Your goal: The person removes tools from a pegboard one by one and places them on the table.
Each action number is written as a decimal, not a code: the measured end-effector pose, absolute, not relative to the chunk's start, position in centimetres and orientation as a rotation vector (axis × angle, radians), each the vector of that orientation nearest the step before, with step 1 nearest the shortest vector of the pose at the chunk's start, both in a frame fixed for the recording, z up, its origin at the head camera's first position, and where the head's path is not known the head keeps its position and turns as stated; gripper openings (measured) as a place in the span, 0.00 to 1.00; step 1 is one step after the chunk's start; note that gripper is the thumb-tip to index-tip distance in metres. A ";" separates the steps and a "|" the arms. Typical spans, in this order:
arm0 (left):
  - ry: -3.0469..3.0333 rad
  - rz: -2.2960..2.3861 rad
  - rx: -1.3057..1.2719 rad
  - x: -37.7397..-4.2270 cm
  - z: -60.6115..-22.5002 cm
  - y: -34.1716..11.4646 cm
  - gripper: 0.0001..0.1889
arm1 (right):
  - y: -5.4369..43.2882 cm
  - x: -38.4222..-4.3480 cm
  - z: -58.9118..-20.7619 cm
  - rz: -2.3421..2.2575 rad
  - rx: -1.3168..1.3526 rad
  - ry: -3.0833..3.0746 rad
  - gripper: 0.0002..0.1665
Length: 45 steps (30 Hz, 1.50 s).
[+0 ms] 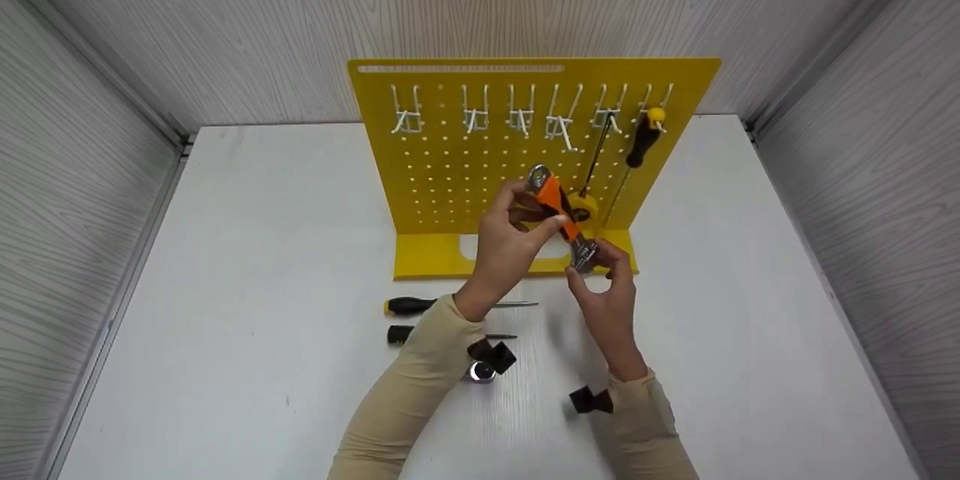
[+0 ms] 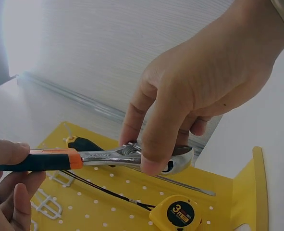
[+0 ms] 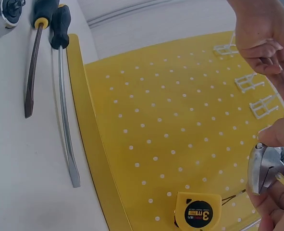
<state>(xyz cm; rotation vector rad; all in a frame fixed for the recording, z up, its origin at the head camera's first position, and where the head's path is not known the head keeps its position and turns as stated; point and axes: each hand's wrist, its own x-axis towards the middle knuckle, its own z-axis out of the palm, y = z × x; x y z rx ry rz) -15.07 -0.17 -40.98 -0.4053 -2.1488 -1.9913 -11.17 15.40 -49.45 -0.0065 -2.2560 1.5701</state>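
Observation:
Both hands hold an adjustable wrench (image 1: 553,199) in front of the yellow pegboard (image 1: 442,165). My left hand (image 1: 508,246) grips its orange and black handle near the ringed end. Lower right, my right hand (image 1: 611,304) pinches the chrome head (image 3: 266,163) between thumb and fingers. The wrench slants from upper left to lower right in the head view. Behind it, a yellow tape measure (image 2: 178,214) hangs by a black cord from a white hook. A screwdriver (image 1: 643,141) with a black handle and yellow end hangs on the rightmost hook.
Several other white hooks (image 1: 520,118) line the board's top. On the white table, two screwdrivers (image 3: 60,29) (image 3: 38,53) lie in front of the board's base (image 1: 427,255). A chrome tool (image 1: 481,371) is partly hidden under the left sleeve (image 1: 420,382).

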 end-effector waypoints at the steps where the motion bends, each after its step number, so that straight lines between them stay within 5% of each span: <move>1: -2.147 -1.995 -0.408 -15.1 -41.1 -0.3 0.22 | 15.5 -11.2 -49.5 1.562 -0.006 -2.265 0.30; 21: -2.290 -2.149 -0.418 -15.7 -43.8 -2.0 0.26 | 17.9 -11.8 -51.3 1.303 0.164 -2.292 0.31; 45: -2.545 -2.148 -0.437 -16.9 -46.2 -2.5 0.19 | 22.6 -11.8 -51.2 0.917 0.187 -2.471 0.33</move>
